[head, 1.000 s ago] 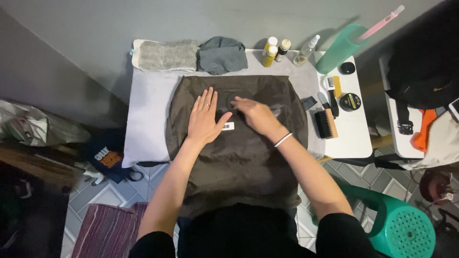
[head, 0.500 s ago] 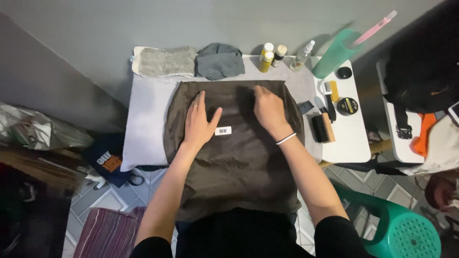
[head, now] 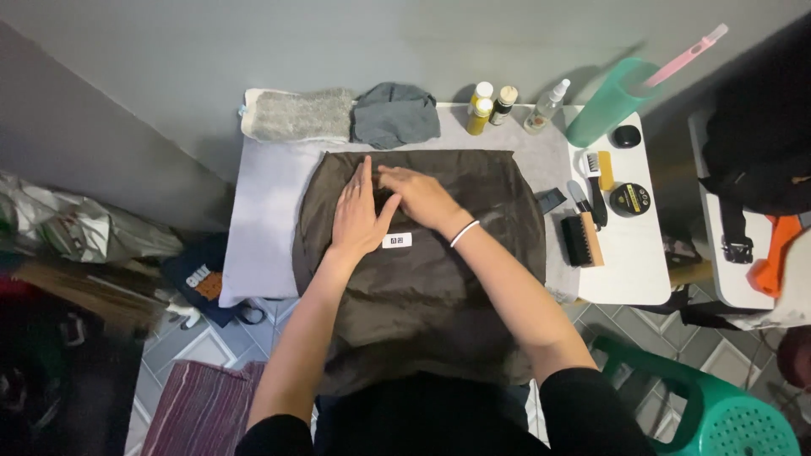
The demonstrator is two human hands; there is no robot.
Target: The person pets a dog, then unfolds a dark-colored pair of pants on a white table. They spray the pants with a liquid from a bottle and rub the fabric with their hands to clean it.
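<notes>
A dark brown fabric bag [head: 481, 253] lies spread flat across a white table [head: 629, 274], with a small white label [head: 397, 241] near its middle. My left hand [head: 359, 215] lies flat on the upper left part of the bag, fingers together and pointing away from me. My right hand [head: 418, 196] rests on the bag just beside it, angled to the left, its fingers touching the left hand's fingers. A white band sits on my right wrist. Neither hand grips anything.
A grey towel [head: 300, 114] and a grey cloth [head: 395, 114] lie at the table's far edge. Small bottles [head: 490, 105], a spray bottle [head: 545, 105], a green cylinder [head: 610, 101], brushes [head: 583, 236] and a round tin [head: 629, 198] stand right. A green stool [head: 718, 414] is at lower right.
My right hand has slid left across the bag from its upper right part to meet my left hand. The left hand has shifted slightly up and right.
</notes>
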